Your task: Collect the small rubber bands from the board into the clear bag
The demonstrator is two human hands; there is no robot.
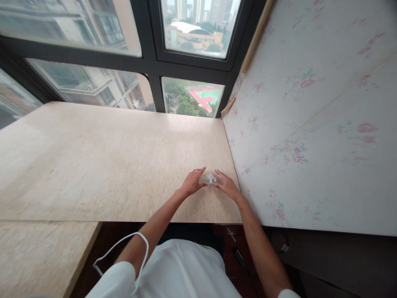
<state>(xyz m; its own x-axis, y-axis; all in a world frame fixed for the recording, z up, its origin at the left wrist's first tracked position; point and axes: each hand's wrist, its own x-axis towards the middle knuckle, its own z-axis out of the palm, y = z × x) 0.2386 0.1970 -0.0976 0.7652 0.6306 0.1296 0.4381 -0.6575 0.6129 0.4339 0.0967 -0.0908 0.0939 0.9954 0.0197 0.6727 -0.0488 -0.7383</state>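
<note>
Both hands are brought together near the right end of a beige marble sill (102,165), and a small clear plastic container (211,178) is clasped between them. Its left end is gripped by the left hand (192,183), thumb and fingers curled round it, while its right end is held by the right hand (228,187), fingers laid over the top. The container rests on or just above the stone (which of the two cannot be told), and pale, small contents are seen inside it, too small to be named.

The sill is veined in cream and tan and is bounded at the back by a dark-framed window (149,54), through which apartment blocks and a red and green sports court (207,97) far below are seen. On the right, the sill is met by a white panel printed with faded pink flowers (310,124). A second stone slab (40,256) is set lower at the left. A white cable (124,248) is looped over the left forearm, above a white shirt (182,273).
</note>
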